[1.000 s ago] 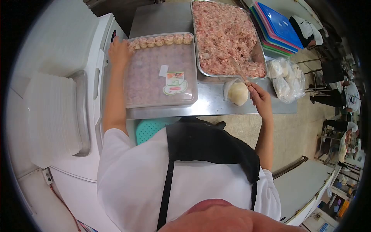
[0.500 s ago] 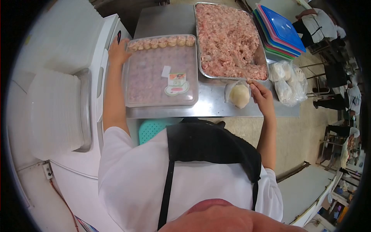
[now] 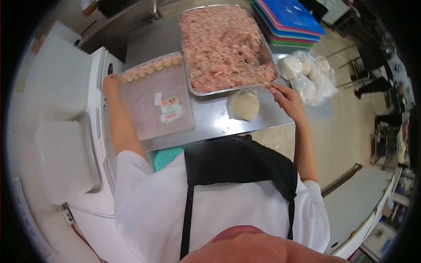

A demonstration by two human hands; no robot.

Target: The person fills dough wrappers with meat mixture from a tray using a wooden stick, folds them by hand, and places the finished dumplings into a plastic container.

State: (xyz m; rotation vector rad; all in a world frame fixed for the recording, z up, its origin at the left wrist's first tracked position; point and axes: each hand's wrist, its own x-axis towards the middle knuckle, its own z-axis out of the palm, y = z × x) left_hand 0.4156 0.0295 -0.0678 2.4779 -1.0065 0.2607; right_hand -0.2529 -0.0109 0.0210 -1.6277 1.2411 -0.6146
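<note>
My left hand [image 3: 111, 83] is at the upper left corner of a clear-lidded plastic box [image 3: 144, 105]. Its fingers are blurred and partly hidden. A row of shumai-like dumplings [image 3: 151, 68] lines the box's far edge, and a label [image 3: 171, 110] is visible on it. At the near right corner of the metal tray, my right hand [image 3: 285, 98] pinches the end of a thin-handled utensil [image 3: 267, 84]; its far part lies in the minced meat [image 3: 223, 48] and is hard to make out. Just left of that hand sits a stack of round pale wrappers [image 3: 245, 106] in plastic.
Bags of pale rounds [image 3: 307, 76] lie right of the metal tray [image 3: 199, 93]. Behind them are stacked coloured lids [image 3: 285, 19]. A white appliance [image 3: 98, 114] borders the steel table [image 3: 210, 125] on the left. Other people [image 3: 397, 70] are far right.
The view has turned and shifted, so the box and trays appear further left. My left hand's fingers, spread before, are now smeared. My right hand still pinches the utensil.
</note>
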